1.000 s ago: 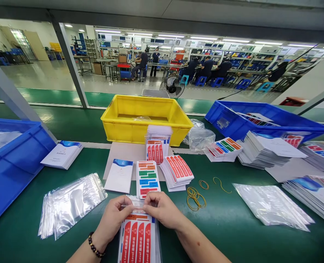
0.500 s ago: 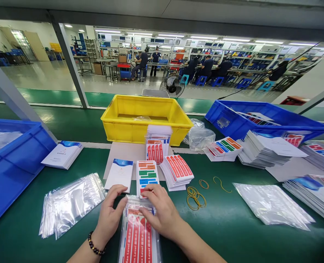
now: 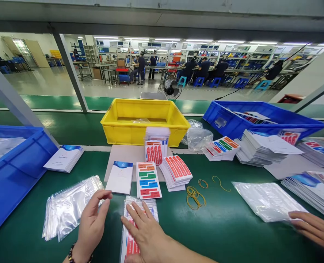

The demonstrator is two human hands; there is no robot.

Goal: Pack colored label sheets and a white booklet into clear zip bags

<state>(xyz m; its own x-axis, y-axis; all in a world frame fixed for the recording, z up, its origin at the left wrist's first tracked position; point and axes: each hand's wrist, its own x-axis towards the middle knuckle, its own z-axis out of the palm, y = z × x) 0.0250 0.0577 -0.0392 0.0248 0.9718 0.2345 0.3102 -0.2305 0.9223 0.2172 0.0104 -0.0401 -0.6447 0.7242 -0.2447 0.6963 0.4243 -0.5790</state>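
A clear bag [image 3: 129, 241] with red-striped label sheets inside lies on the green table [image 3: 178, 233]. My right hand [image 3: 141, 228] rests flat on it, fingers spread. To its left, my left hand [image 3: 93, 217] is raised with thumb and fingers apart, holding nothing, beside a pile of clear bags [image 3: 68, 204]. Just beyond the filled bag are a white booklet stack [image 3: 120, 177], a multicoloured label stack [image 3: 148, 180] and a red label stack [image 3: 176, 170].
Rubber bands [image 3: 195, 197] lie right of centre. A yellow bin [image 3: 145, 133] stands behind, with blue bins at left [image 3: 16, 175] and right [image 3: 266, 126]. Another person's hand [image 3: 315, 228] touches the bags [image 3: 268, 201] at right.
My right hand has flattened onto the filled bag. My left hand has moved left, away from its top edge. Another person's hand has come in at the right.
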